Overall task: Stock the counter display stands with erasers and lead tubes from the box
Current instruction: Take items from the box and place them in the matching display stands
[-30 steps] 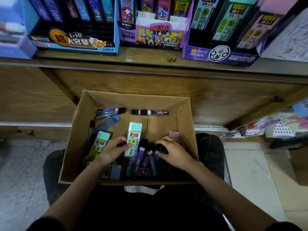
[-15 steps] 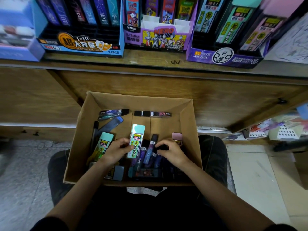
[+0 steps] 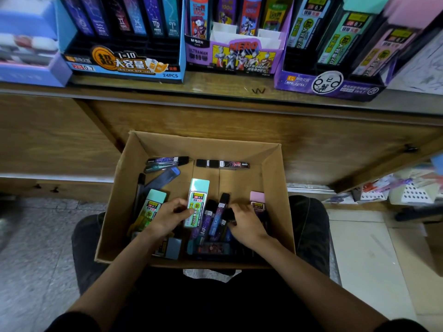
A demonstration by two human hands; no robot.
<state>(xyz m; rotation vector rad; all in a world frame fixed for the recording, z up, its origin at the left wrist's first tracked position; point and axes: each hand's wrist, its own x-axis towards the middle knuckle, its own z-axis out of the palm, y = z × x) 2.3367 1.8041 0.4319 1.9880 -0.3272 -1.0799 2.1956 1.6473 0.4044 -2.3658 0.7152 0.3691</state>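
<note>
Between your hands, a purple lead tube (image 3: 219, 216) had tipped up out of the pile since the frame a second before; your hands themselves had barely shifted.

You sat with an open cardboard box (image 3: 206, 142) on your lap, facing a wooden table (image 3: 215, 89). Your left hand (image 3: 167, 216) was curled, with its fingertips pinching the left edge of a mint-capped lead case (image 3: 197, 202) lying flat in the middle of the box. Your right hand (image 3: 249, 224) was curled down into a cluster of dark lead tubes near the front wall; whether it had closed on one could not be told.

A second mint-capped case (image 3: 153, 204) lay just left of your left hand, and a pink-capped case (image 3: 257, 200) just beyond your right. More tubes lay along the far wall.

On the table stood a blue display stand (image 3: 124, 65), a purple Ultraman stand (image 3: 232, 56) and a purple stand at the right (image 3: 330, 85). Each held stock in its back rows, while the front slots of the first two looked unfilled.

Judging by this, the job was partly done: much stock remained in the box, and nothing was on its way to a stand.
</note>
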